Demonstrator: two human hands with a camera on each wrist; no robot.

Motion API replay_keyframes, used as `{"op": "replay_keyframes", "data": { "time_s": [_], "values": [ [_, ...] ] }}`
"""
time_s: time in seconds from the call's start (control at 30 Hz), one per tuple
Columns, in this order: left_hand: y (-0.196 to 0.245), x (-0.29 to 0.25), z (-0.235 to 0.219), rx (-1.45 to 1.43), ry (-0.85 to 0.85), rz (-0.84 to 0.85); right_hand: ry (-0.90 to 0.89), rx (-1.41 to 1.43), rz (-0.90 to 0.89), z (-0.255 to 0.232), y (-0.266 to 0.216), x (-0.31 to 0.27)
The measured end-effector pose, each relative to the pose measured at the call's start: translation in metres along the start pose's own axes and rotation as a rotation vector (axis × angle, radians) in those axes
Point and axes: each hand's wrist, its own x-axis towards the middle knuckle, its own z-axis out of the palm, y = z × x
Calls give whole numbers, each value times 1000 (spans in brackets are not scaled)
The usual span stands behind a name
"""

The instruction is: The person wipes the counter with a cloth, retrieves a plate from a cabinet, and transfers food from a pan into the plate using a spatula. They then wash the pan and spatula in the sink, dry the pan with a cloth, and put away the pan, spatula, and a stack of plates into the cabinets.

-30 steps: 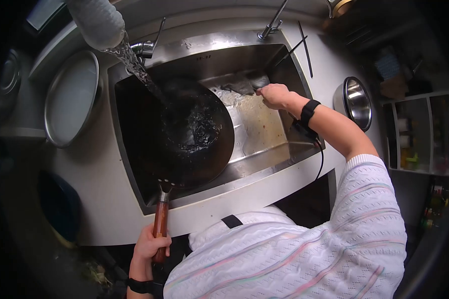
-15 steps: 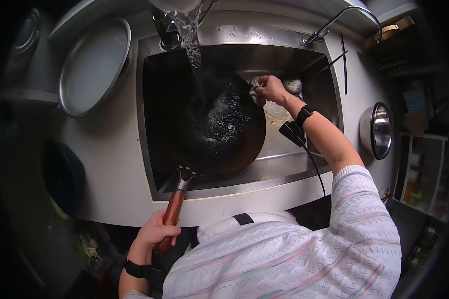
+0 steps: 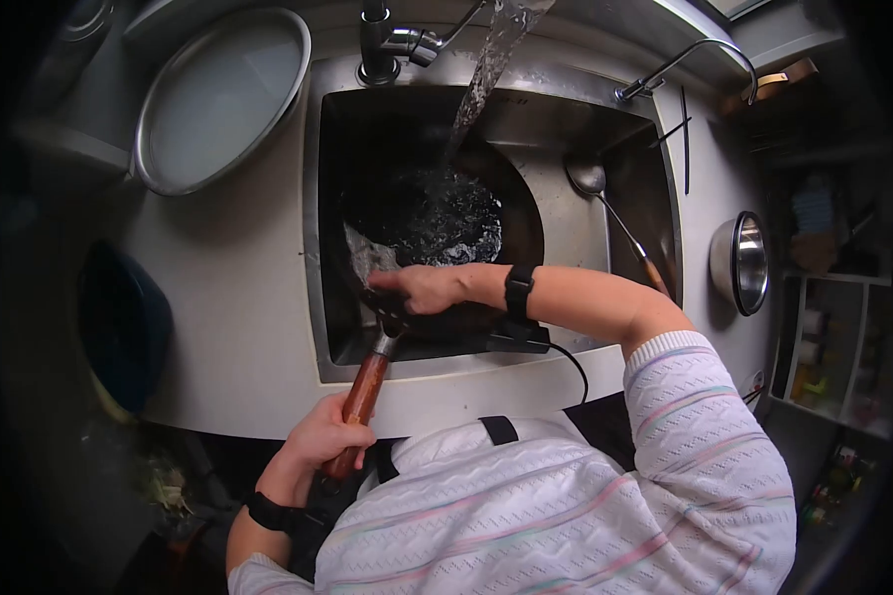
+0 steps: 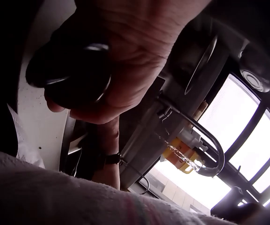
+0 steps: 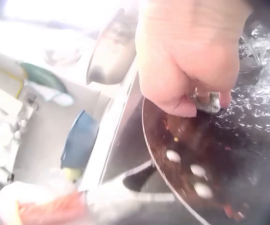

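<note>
My left hand [image 3: 329, 432] grips the wooden handle [image 3: 368, 387] of a dark wok [image 3: 521, 213] sitting in the sink. The left wrist view shows the same hand [image 4: 130, 56] curled round the handle's dark end. Over the wok's near side, my right hand [image 3: 429, 289] pinches a greyish, shiny cloth or scrubber [image 3: 367, 256] against the inner wall. In the right wrist view, that hand [image 5: 191, 51] hides most of the scrubber [image 5: 209, 102], close to the rivets. A stream of water [image 3: 486, 79] falls into the wok, where water swirls.
A ladle [image 3: 587, 177] leans in the sink's right part. Left of the sink stands a large round metal pan [image 3: 218, 104]. Chopsticks [image 3: 685, 149] and metal bowls [image 3: 750, 263] are on the right counter. A blue bin [image 3: 124, 327] stands at the lower left, and a second faucet [image 3: 700, 45] behind.
My right hand has moved from the sink's right part, across the wok's right rim, to its near side by the handle, carrying the scrubber. The ladle is now uncovered. My left hand keeps its grip.
</note>
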Motion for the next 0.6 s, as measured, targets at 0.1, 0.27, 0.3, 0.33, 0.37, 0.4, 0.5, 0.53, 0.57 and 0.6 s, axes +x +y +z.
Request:
{"op": "replay_keyframes", "data": {
  "time_s": [0.1, 0.27, 0.3, 0.33, 0.37, 0.4, 0.5, 0.53, 0.57, 0.6],
  "values": [
    [-9, 1, -4, -87, -35, 25, -408, -432, 374, -4, 15, -69],
    [-9, 1, -4, -164, -65, 46, 133, -946, 731, -40, 115, -57],
    [-10, 1, -5, -164, -59, 45, 246, -680, 712, -40, 112, -36],
    [-11, 2, -5, -163, -58, 40, 351, -409, 685, -37, 103, -10],
    [-11, 2, -5, -162, -57, 36, 416, -200, 520, -32, 93, 14],
    [-10, 1, -5, -161, -53, 30, 433, -211, 370, -24, 76, 35],
    [-8, 1, -5, -156, -48, 23, 441, 0, -82, -1, 23, 51],
    [-8, 1, -5, -162, -48, 22, 293, 30, -79, 2, 7, 33],
    [-9, 2, -5, -166, -49, 23, 147, 5, -115, 6, -7, 6],
    [-9, 3, -6, -169, -54, 28, 13, -82, -138, 15, 0, -17]
  ]
}}
